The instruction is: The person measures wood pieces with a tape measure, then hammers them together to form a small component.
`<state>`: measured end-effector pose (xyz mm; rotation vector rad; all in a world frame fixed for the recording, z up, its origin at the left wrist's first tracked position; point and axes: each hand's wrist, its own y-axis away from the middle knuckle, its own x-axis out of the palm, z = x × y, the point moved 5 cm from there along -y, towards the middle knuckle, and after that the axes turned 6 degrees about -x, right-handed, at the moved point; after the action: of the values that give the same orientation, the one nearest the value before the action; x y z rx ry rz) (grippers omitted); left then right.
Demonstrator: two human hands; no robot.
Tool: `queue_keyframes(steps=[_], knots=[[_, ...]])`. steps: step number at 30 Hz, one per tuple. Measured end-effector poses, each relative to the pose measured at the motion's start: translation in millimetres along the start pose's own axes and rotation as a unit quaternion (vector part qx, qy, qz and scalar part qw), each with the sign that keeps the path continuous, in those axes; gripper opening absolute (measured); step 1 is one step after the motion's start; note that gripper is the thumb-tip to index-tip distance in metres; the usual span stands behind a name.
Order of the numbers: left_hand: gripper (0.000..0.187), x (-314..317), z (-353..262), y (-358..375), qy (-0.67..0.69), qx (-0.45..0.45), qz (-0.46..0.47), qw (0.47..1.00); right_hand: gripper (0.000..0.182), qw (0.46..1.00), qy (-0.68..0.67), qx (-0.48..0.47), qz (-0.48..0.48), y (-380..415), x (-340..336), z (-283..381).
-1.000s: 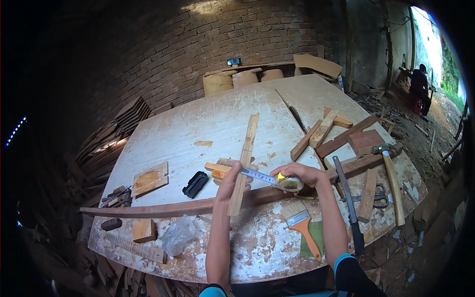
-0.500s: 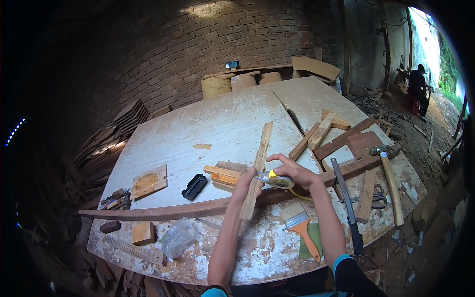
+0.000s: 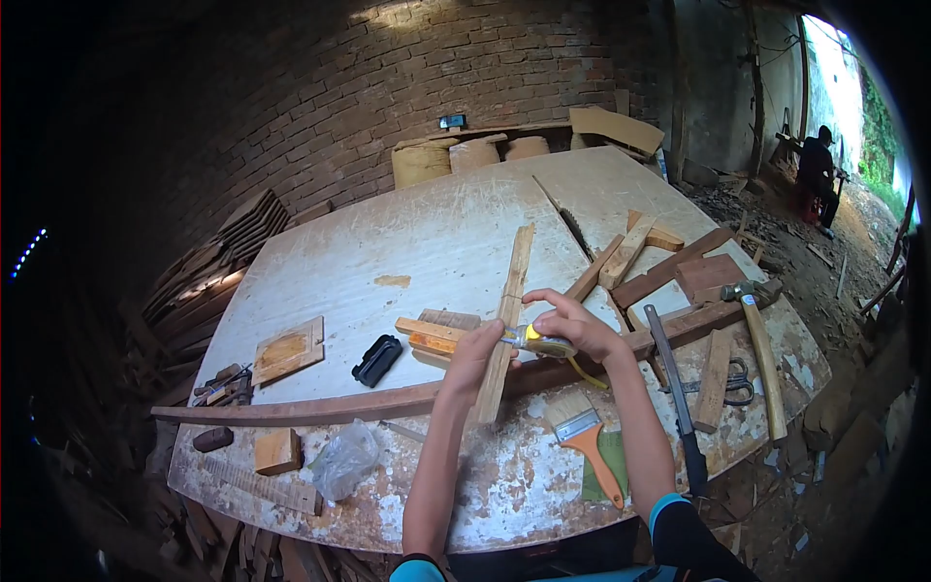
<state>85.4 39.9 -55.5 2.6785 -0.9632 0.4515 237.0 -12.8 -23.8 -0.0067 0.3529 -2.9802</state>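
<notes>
My left hand (image 3: 472, 359) is closed around a thin, pale wooden strip (image 3: 517, 264), which slants up and away over the workbench (image 3: 436, 223). In my right hand (image 3: 585, 330) is a yellow-and-grey tape measure (image 3: 545, 344), held against the strip's right side beside my left fingers. A short bit of its blade appears to lie across the strip, partly hidden by my left thumb. Under my hands runs a long brown timber (image 3: 388, 403). Small wooden blocks (image 3: 432, 335) lie just left of my left hand.
A hammer (image 3: 764, 364), a long dark-handled tool (image 3: 676, 378), scissors (image 3: 739, 383) and an orange-handled brush (image 3: 592, 451) lie on the right. A handsaw (image 3: 562, 213) rests behind. Leftward are a black case (image 3: 376, 360) and a plastic bag (image 3: 346, 461). A person (image 3: 819, 175) sits far right.
The strip and tape measure have shifted slightly, with the strip's far end a little higher in view. Both hands keep their holds. The whole view has moved a little.
</notes>
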Motion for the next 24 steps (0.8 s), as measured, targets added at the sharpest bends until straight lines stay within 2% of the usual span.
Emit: queue_keyframes(steps=[3,5,10,13,17,18,21,22,24], knots=[[0.032,0.6,-5.6,3.6,-0.066,0.035,-0.01,0.997,0.052,0.996,0.092,-0.007,-0.009,1.3,-2.4,3.5],[0.032,-0.8,-5.7,-1.7,-0.101,0.078,-0.005,0.992,0.053,0.996,0.09,0.006,-0.024,2.2,-3.0,9.7],[0.032,14.6,-13.5,8.3,-0.09,0.097,-0.001,0.991,0.054,0.994,0.105,-0.009,-0.033,8.3,-2.2,21.8],[0.034,21.3,-17.8,13.9,-0.134,0.118,-0.003,0.984,0.056,0.993,0.118,-0.007,-0.032,9.6,-0.7,26.8],[0.038,14.6,-17.5,12.7,-0.15,0.076,-0.038,0.985,0.059,0.988,0.151,-0.019,-0.028,8.3,2.1,24.7],[0.033,10.9,-18.2,10.7,-0.148,0.089,-0.037,0.984,0.06,0.987,0.158,-0.023,-0.026,8.6,2.6,23.7],[0.027,-7.4,-32.8,16.7,-0.147,0.105,-0.046,0.982,0.052,0.989,0.142,0.022,0.028,11.3,-1.5,19.9],[0.024,-12.1,-42.7,25.4,-0.15,0.095,-0.077,0.981,0.049,0.986,0.159,0.02,0.044,12.8,-5.7,18.3],[0.022,-30.5,-56.2,29.1,-0.128,0.133,-0.089,0.979,0.044,0.978,0.194,0.018,0.079,16.6,-16.0,13.4]])
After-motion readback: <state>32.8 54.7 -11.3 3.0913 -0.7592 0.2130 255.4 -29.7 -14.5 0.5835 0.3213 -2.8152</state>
